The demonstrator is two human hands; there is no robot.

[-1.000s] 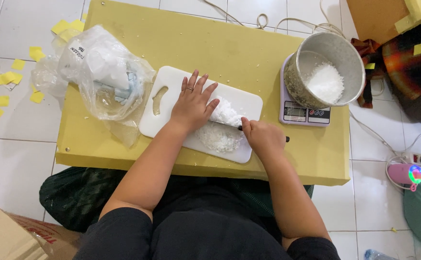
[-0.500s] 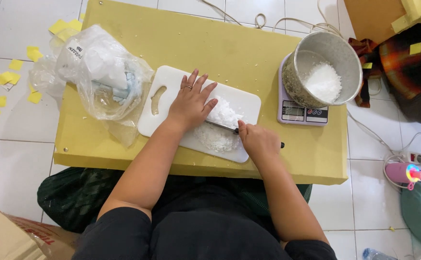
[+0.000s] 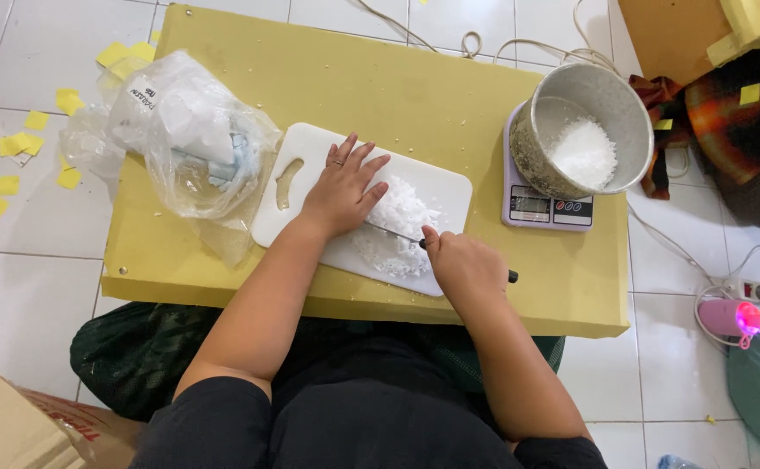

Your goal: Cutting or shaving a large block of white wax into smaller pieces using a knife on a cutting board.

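We look down on a low yellow counter [image 3: 397,95] standing on a white tiled floor [image 3: 24,287]. Our left hand [image 3: 343,187] lies flat with fingers spread on a white cutting board [image 3: 310,148], its fingertips resting against a heap of white crumbly chunks [image 3: 402,217] in the middle of the board; it grips nothing, only presses down. Our right hand [image 3: 460,265] is closed around the dark handle of a knife [image 3: 397,234], whose thin blade runs leftward across the board, under the edge of the left hand and along the near side of the white heap. The end of the handle shows just past the right side of the fist.

To the left of the board, touching its corner, sits a crumpled clear plastic bag [image 3: 193,139] with white blocks inside. To the right, near the board but apart from it, a small kitchen scale [image 3: 545,208] carries a metal pot [image 3: 584,130] partly filled with white flakes. Cables [image 3: 484,39] trail off the far edge of the counter. Yellow paper scraps [image 3: 15,143] lie scattered on the floor to the left.
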